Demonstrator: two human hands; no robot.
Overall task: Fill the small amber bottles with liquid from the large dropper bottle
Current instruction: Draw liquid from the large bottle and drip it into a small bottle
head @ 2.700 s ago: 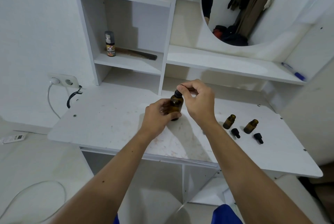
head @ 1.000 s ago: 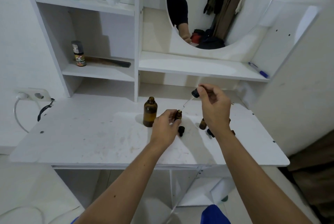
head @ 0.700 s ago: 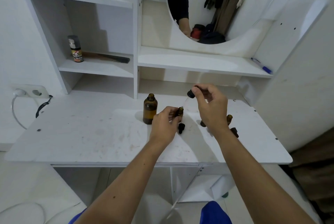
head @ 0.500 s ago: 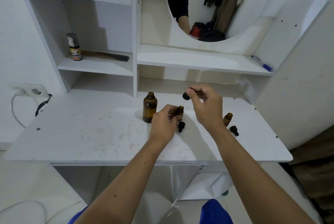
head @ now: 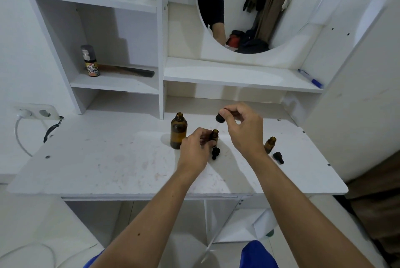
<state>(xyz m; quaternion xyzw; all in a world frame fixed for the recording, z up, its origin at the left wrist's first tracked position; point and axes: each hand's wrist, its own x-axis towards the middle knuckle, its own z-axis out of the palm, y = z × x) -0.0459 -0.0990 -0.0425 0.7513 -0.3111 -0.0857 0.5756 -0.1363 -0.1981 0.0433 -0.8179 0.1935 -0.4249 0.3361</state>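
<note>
L hand (head: 195, 147) grips small amber bottle (head: 214, 135) on desk (head: 108, 159); R hand (head: 243, 130) pinches dropper (head: 220, 118) above.

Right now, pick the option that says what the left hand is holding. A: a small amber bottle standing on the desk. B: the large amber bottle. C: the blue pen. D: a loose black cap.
A: the left hand grips a small amber bottle standing uncapped on the desk, while the large amber bottle stands free beside it and the right hand holds the dropper above.
</note>
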